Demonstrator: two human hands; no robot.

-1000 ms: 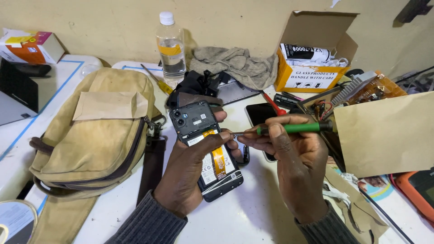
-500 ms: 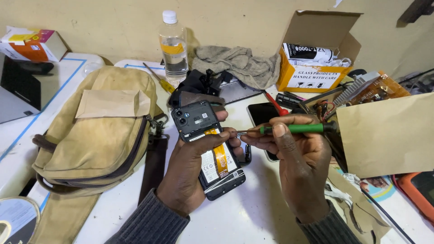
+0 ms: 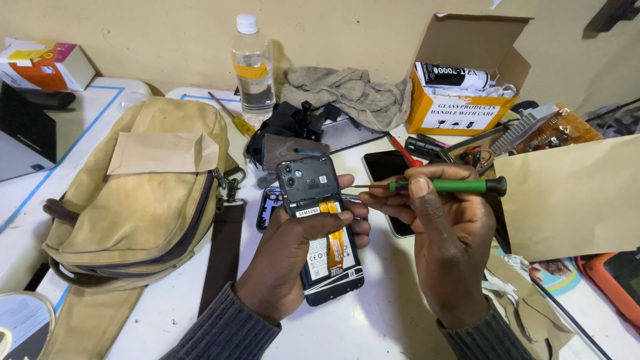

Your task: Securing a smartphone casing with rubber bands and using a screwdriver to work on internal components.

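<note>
My left hand [image 3: 293,257] grips an opened black phone [image 3: 319,227] with its back cover off, showing the battery and orange flex strips. The phone stands almost upright above the white table, camera end away from me. My right hand [image 3: 447,240] holds a green-handled screwdriver [image 3: 443,186] level, its thin tip pointing left and ending just right of the phone's upper edge. Thumb and fingers pinch the handle.
A tan canvas bag [image 3: 143,193] lies at left with its strap toward me. Behind stand a clear plastic bottle [image 3: 253,70], a grey cloth [image 3: 350,93] and an open yellow cardboard box [image 3: 460,87]. A brown envelope [image 3: 573,193], another dark phone [image 3: 387,170] and circuit boards [image 3: 540,130] lie at right.
The phone has turned more upright and come closer to the camera. The screwdriver has lifted slightly, its tip now beside the phone's upper right edge.
</note>
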